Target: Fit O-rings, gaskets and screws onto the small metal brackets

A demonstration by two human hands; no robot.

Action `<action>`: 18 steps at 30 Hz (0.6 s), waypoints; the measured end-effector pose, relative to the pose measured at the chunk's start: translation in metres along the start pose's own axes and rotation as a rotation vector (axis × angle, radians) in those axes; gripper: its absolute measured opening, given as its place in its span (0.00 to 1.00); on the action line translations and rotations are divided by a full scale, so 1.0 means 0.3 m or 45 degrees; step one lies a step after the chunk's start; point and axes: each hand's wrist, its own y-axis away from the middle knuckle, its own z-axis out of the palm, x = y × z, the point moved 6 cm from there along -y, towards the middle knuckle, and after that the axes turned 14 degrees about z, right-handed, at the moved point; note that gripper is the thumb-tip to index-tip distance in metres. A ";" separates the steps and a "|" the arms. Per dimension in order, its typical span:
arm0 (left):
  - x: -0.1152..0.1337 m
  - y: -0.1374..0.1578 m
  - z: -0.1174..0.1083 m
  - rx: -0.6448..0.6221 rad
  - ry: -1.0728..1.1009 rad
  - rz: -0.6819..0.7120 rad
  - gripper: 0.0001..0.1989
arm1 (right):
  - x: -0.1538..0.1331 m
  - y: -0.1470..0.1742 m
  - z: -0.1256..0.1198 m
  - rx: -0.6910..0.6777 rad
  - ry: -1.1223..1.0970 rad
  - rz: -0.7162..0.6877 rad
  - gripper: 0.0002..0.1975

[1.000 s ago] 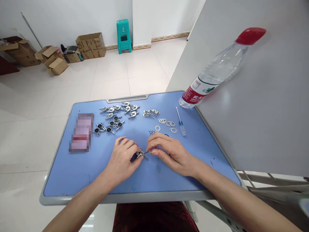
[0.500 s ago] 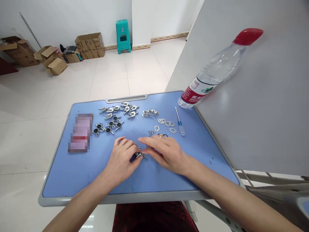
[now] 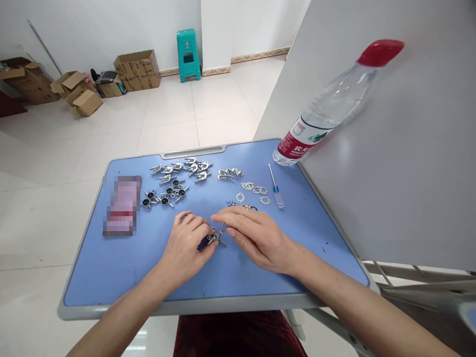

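Note:
My left hand (image 3: 190,240) is closed around a small metal valve-like fitting (image 3: 214,238), low over the blue table; its fingers hide part of the piece. Close on the right, my right hand (image 3: 256,235) has thumb and fingers bent together at the fitting. A small, shiny, partly clear thing (image 3: 223,228) shows between its fingertips, too small to name. Behind my hands lie several fittings with black round inserts (image 3: 170,191) and several bare metal fittings (image 3: 192,167). Small levers (image 3: 230,173), flat oval plates (image 3: 265,200) and tiny screws (image 3: 232,203) lie farther right.
A screwdriver (image 3: 276,191) with a clear and blue handle lies at the right. A water bottle (image 3: 305,136) stands at the table's back right corner beside a grey panel (image 3: 401,163). A blurred pinkish flat object (image 3: 122,203) lies at the left. Cardboard boxes and a green stool stand beyond.
My right hand has shifted slightly, its thumb and fingertips parting enough to show the small shiny thing. My left hand keeps the fitting in place. The view has moved very slightly.

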 end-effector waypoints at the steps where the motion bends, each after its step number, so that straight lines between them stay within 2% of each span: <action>1: 0.000 -0.001 0.001 -0.002 -0.003 0.000 0.02 | 0.000 0.000 0.000 -0.002 -0.032 0.007 0.12; 6: -0.002 -0.004 0.000 -0.002 -0.007 -0.008 0.02 | 0.010 0.011 -0.002 0.165 0.049 -0.007 0.10; 12: -0.003 0.000 0.002 -0.019 0.004 -0.012 0.03 | 0.005 0.008 0.019 -0.060 -0.046 -0.016 0.18; 16: -0.002 -0.001 -0.001 -0.003 -0.017 -0.010 0.03 | 0.018 0.005 0.007 0.079 -0.037 0.035 0.12; 18: -0.002 -0.001 -0.001 0.005 -0.023 -0.009 0.03 | 0.022 0.004 0.006 0.085 -0.001 0.034 0.11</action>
